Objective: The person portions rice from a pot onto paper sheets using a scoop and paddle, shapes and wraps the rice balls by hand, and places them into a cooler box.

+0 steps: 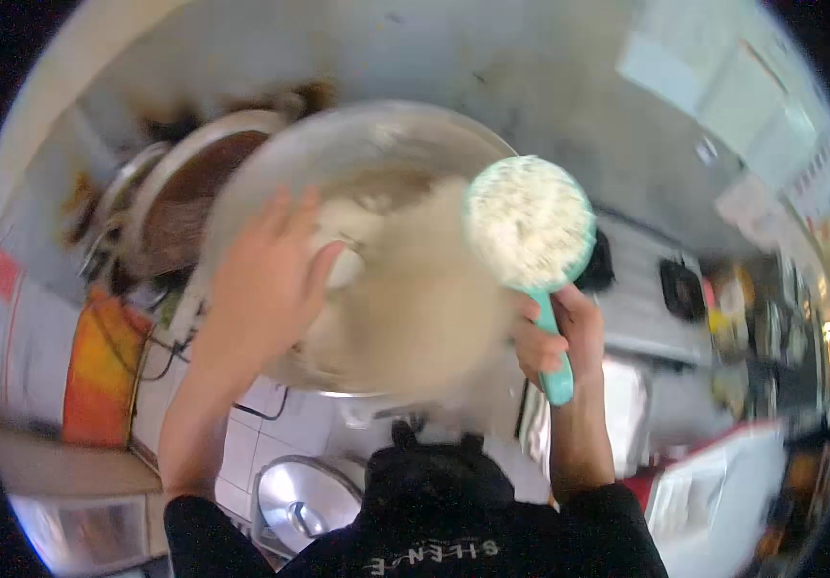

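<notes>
My right hand [561, 337] is wrapped round the handle of a mint-green scoop [558, 380], which is heaped with white, grainy stuff, perhaps rice. The scoop is held up at the right edge of a large metal bowl [376, 118]. Inside the bowl lies a pale, blurred mass [415, 299]. Over the bowl's left side is my left hand [275, 260], its fingers spread. A small whitish thing [343, 266] shows by its thumb; whether the hand touches it cannot be made out.
Brown-stained round pans [193, 197] lean at the left, with an orange item [105, 366] below them. A metal lid [307, 503] sits low, left of my body. Papers [742, 91] hang on the wall at the upper right. A metal counter [641, 289] runs along the right.
</notes>
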`<action>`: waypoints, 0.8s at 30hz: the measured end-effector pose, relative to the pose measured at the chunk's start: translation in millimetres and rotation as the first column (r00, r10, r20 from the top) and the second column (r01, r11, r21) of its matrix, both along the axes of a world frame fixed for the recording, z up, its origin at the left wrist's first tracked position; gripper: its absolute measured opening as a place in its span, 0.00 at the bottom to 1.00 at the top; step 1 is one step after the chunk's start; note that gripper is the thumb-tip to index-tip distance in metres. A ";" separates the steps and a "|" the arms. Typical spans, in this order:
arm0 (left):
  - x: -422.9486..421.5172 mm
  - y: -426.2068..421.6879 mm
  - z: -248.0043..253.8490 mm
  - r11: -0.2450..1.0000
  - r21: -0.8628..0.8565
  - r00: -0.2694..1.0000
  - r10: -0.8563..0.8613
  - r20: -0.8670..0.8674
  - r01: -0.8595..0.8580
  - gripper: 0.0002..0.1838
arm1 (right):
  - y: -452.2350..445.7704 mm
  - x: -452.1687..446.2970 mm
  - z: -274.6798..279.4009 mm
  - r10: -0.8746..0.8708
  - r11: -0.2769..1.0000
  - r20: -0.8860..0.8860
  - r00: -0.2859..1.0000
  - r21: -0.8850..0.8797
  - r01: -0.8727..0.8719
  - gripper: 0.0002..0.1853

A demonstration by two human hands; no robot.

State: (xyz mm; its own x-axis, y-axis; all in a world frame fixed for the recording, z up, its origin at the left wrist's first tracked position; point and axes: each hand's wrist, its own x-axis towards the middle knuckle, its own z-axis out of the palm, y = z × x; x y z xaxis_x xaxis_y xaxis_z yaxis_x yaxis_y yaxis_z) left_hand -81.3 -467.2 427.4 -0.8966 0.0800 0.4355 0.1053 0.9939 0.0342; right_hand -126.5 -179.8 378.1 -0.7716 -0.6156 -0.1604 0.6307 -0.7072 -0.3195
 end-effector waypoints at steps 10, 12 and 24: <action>27.3 279.2 -190.2 0.587 0.760 0.287 -0.806 0.518 0.278 0.17 | 236.5 158.6 -190.6 -0.711 0.534 -0.068 0.700 0.595 0.601 0.16; 35.6 333.5 -316.4 0.612 0.720 0.490 -0.762 0.424 0.327 0.31 | 252.0 157.0 -214.0 -0.648 0.309 -0.276 0.710 0.758 0.575 0.23; 43.3 400.4 -449.3 0.824 0.306 0.697 -0.566 0.441 0.477 0.73 | 351.8 175.5 -348.3 0.607 -0.371 -0.384 0.695 0.636 0.676 0.33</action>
State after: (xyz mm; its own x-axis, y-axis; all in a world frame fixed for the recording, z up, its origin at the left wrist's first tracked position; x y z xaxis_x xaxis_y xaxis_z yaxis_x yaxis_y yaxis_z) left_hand -38.0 -66.8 -21.9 -0.8201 0.5723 -0.0030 0.5286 0.7595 0.3792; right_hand 49.0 172.0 29.8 -0.9918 -0.1274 0.0118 -0.1175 0.8702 -0.4786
